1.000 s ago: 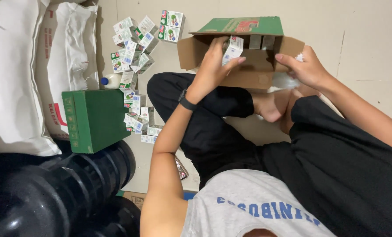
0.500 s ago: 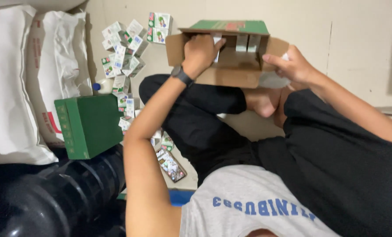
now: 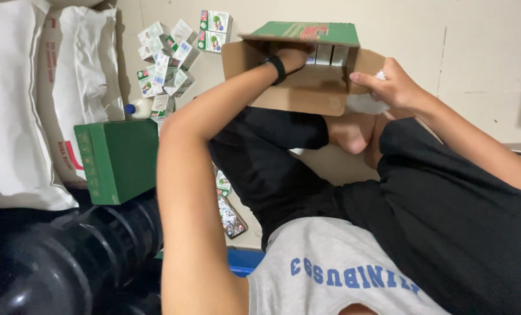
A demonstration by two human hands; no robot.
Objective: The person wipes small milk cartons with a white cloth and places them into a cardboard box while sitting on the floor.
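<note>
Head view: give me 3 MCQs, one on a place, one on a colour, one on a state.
1. Where is the left hand?
A. inside the open cardboard box
B. on the phone
C. on the white sack

2. What colour is the closed box at the person's left?
A. red
B. green
C. blue

3. What is the right hand doing?
A. hanging free
B. resting on a knee
C. gripping the cardboard box's side flap

Answers:
1 A, the wrist with its black band goes in past the flap.
2 B, its faces are plain green.
3 C, its fingers lie on the flap's edge.
</note>
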